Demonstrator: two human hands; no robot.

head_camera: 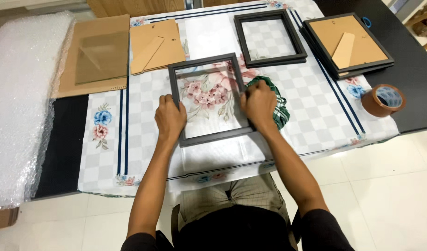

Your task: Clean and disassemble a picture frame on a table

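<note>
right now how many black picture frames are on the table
At least 3: one black rectangular picture frame held between both hands, one empty frame behind it, and a stack at far right, perhaps several frames.

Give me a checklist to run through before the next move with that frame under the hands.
1. Left hand on the left edge of the dark frame: ok.
2. Right hand on the frame's right edge: ok.
3. Frame lying flat on the tablecloth: ok.
4. Glass pane seated in the frame: cannot tell.
5. Green checked cloth clear of the frame: not ok, it lies against the right edge under the hand.
6. Tape roll out of the way: ok.
</note>
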